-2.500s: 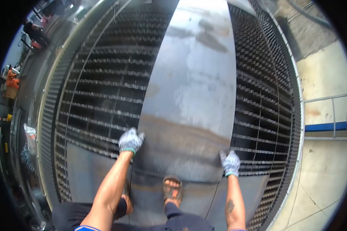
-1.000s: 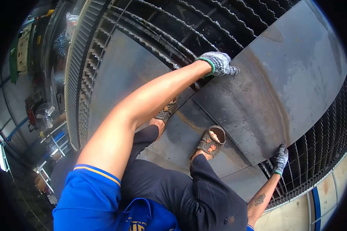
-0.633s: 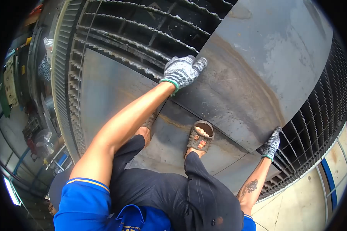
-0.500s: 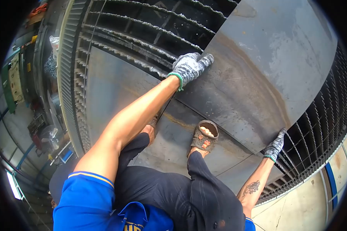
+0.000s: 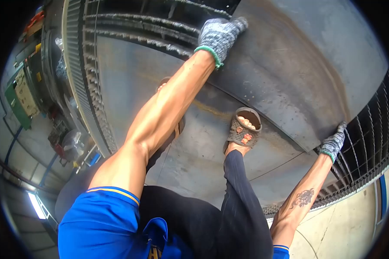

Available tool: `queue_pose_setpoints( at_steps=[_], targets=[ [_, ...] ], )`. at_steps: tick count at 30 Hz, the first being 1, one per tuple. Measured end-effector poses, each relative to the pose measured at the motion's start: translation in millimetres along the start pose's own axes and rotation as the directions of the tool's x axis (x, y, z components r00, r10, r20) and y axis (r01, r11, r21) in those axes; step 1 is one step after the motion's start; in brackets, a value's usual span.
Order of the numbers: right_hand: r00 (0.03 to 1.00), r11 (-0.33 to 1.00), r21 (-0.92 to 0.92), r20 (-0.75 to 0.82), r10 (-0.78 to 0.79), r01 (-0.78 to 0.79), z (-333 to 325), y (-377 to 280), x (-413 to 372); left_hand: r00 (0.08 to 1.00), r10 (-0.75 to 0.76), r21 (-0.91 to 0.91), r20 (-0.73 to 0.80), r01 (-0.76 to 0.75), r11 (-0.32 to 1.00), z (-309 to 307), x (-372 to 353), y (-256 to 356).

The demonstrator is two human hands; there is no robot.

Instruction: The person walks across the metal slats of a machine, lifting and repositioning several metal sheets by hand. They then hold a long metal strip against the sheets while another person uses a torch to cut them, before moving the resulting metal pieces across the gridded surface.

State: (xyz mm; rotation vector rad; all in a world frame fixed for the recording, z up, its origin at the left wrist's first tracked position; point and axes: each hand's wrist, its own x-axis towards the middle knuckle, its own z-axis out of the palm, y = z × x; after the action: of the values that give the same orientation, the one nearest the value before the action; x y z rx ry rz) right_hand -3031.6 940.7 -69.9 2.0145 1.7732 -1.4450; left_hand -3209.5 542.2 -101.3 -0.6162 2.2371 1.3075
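**Two hands gripped a long metal sheet on a slatted bed.**

The person's left hand (image 5: 220, 36), in a knitted glove, was at the long metal sheet's (image 5: 285, 73) left edge, fingers curled in and the thumb side over the metal. The right hand (image 5: 333, 141), also gloved, was closed at the opposite edge, near the sheet's near right corner. Both grips looked closed on the sheet; the fingertips beneath were hidden, so how tightly they pressed could not be told.

The sheet lay across the slatted bed (image 5: 75, 52), well in from its ribbed left edge and nearer its right edge. Holding both sides probably kept the sheet level and shared its weight; the gloves likely guarded against sharp metal. A sandalled foot (image 5: 243, 129) stood just beside the sheet's near edge, on flat plates (image 5: 194, 151) that seemed to give firmer footing than the jagged slats (image 5: 138, 19).
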Motion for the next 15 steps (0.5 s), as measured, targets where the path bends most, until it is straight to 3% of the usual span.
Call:
queue_pose_setpoints(
  at_steps=[1,2,3,4,5,6,7,8,9,10,11,12,13,14,15],
  targets=[
    [0.996,0.997,0.053,0.073,-0.056,0.052,-4.4,2.3,15.5,0.994,0.112,-0.063,-0.004,-0.112,0.992,4.7,5.7,-14.3],
    [0.977,0.975,0.142,0.106,-0.187,0.171,-5.0,7.6,21.8,1.0,-0.026,-0.025,0.001,0.026,0.999,1.3,-0.7,4.1],
    [0.959,0.958,0.088,0.05,-0.279,0.274,-8.9,12.1,30.5,0.999,-0.051,0.13,0.008,0.049,0.99,-0.7,2.9,10.1],
    [0.922,0.916,0.121,0.018,-0.387,0.382,-16.8,29.1,51.1,0.992,0.126,0.148,0.003,-0.125,0.981,-0.6,6.3,5.1],
    [0.909,0.908,0.061,-0.064,-0.411,0.415,-17.8,41.6,71.4,0.998,0.021,0.3,0.055,-0.037,0.953,-4.9,5.2,17.3],
    [0.808,0.594,-0.605,0.148,-0.571,0.53,-28.2,62.8,107.9,0.998,0.004,0.316,0.065,-0.024,0.948,-10.0,1.4,24.8],
    [0.641,-0.077,-0.909,0.348,-0.685,0.41,-39.0,82.3,142.1,0.997,0.072,0.303,0.031,-0.078,0.95,-8.2,5.1,4.8],
    [0.514,-0.294,-0.897,0.433,-0.741,0.331,-33.9,67.0,110.2,0.998,0.06,0.326,0.033,-0.067,0.943,-10.7,-0.1,5.1],
    [0.503,-0.341,-0.867,0.491,-0.711,0.364,-33.4,62.2,98.3,0.999,0.028,0.362,0.032,-0.038,0.931,-17.8,-3.4,15.1],
    [0.769,0.102,-0.922,0.245,-0.591,0.372,-26.4,26.7,55.7,0.996,0.035,0.405,0.083,-0.066,0.912,-30.4,-7.3,35.5],
    [0.922,0.495,-0.851,-0.037,-0.385,0.172,-16.9,-15.3,4.9,0.99,0.025,0.449,0.136,-0.084,0.889,-44.4,-17.0,52.4],
    [0.907,0.209,-0.969,0.034,-0.42,0.133,-14.4,-60.9,-63.4,0.991,0.134,0.503,0.006,-0.119,0.856,-55.1,-27.4,68.2],
    [0.882,0.053,-0.949,0.268,-0.388,0.311,-19.2,-83.2,-94.0,0.981,0.196,0.388,-0.014,-0.175,0.905,-76.1,-41.8,95.7],
    [0.846,0.147,-0.879,0.373,-0.38,0.454,-19.8,-93.9,-123.3,0.979,0.201,0.366,-0.014,-0.182,0.913,-96.3,-54.4,115.2],
    [0.8,0.341,-0.736,0.451,-0.397,0.584,-20.7,-111.1,-167.3,0.979,0.204,0.346,-0.015,-0.186,0.92,-118.5,-71.5,136.7]
  ],
)
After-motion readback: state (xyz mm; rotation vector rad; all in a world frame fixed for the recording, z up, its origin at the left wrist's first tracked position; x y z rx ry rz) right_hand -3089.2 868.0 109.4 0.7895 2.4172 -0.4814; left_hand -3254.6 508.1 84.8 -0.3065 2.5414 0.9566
